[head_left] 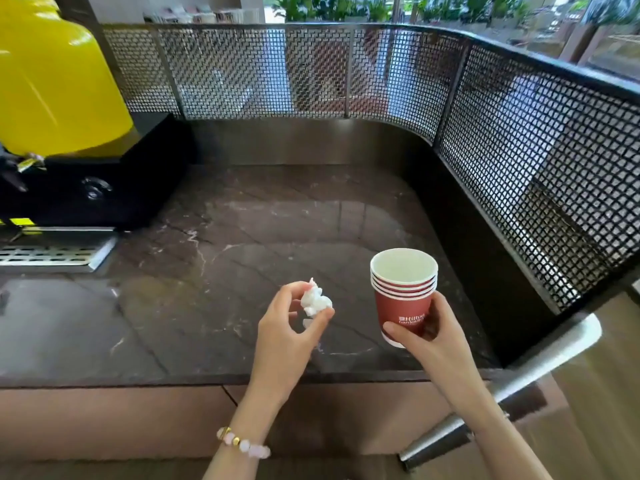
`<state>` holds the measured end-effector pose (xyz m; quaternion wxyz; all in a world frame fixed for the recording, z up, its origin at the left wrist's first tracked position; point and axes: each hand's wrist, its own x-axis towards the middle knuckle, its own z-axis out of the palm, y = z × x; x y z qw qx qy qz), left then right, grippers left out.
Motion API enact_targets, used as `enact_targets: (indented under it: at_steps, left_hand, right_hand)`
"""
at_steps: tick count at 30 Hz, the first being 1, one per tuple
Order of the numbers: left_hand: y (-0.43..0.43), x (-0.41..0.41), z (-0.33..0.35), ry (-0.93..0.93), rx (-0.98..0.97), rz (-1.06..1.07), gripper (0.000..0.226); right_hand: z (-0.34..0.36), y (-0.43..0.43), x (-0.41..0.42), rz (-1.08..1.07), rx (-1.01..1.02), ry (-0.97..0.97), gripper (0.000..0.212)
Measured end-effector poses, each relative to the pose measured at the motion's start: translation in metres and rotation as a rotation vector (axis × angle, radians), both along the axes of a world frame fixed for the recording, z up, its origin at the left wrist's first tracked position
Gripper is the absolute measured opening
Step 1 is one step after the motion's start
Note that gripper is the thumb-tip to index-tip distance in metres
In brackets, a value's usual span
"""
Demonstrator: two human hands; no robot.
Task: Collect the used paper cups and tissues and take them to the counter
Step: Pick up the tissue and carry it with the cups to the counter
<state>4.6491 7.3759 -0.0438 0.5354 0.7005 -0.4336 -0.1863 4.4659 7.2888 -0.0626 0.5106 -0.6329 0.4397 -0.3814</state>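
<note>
A stack of several red paper cups [403, 292] with white rims and white lettering is held upright just above the dark marble counter [214, 265]. My right hand [427, 336] grips the stack low down, fingers curled round its base. My left hand [289, 327] pinches a crumpled white tissue [316, 301] between thumb and fingertips, a little left of the cups and over the counter's front part. The top cup looks empty inside.
A yellow drink dispenser [52, 81] on a black base [100, 188] with a metal drip tray [52, 254] fills the left. A black mesh screen [519, 161] walls the counter's back and right side. A metal handle [540, 355] juts out at lower right.
</note>
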Motion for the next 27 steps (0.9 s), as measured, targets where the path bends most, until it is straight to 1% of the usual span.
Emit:
enact_targets:
  at_steps: [5,9,13,17,21,27]
  left_hand:
    - [-0.016,0.006,-0.014,-0.086,0.086,0.022,0.034]
    - [-0.031,0.013,-0.026,-0.248,0.142,0.018,0.039]
    - [-0.044,0.019,-0.035,-0.340,0.174,0.040,0.041]
    - [-0.052,0.023,-0.043,-0.371,0.196,0.047,0.042]
    - [-0.054,0.026,-0.050,-0.394,0.226,0.047,0.045]
    - [-0.057,0.029,-0.058,-0.430,0.280,0.017,0.052]
  right_hand:
    - [-0.012,-0.022,0.006,0.023,0.041,0.039,0.069]
    - [-0.020,-0.041,0.016,0.028,0.061,0.051,0.068]
    - [-0.028,-0.057,0.024,0.027,0.048,0.088,0.069]
    - [-0.035,-0.065,0.032,0.058,0.040,0.136,0.066]
    - [-0.041,-0.069,0.035,0.068,0.029,0.157,0.069]
    - [-0.049,-0.068,0.037,0.084,0.068,0.143,0.070]
